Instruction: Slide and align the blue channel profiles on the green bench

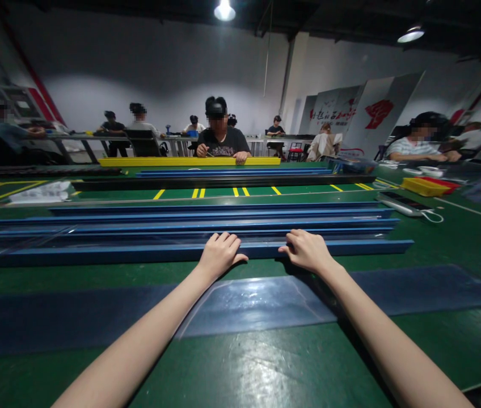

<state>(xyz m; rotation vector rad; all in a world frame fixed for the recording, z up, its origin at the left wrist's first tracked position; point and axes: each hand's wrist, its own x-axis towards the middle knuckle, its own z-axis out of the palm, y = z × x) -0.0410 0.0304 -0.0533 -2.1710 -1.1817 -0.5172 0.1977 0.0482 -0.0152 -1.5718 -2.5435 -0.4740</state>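
Several long blue channel-shaped rails lie side by side across the green table [249, 368]. My left hand [220, 255] is curled over the nearest blue rail [261, 250], fingers over its top edge and thumb pointing right along its near wall. A little to the right, my right hand [306, 249] grips the same rail, its thumb on the near side and fingers bent over the top. The fingertips of both hands are hidden behind the wall. Below my wrists, a long translucent plastic strip [257, 303] lies flat and shiny on the table.
A phone on a white power bank [404, 204] lies right of the rails. Beyond them are a black rail [206, 182], crumpled white plastic [42, 192] and a yellow tray [422, 187]. Across the table, a person [223, 136] handles a yellow rail [159, 162].
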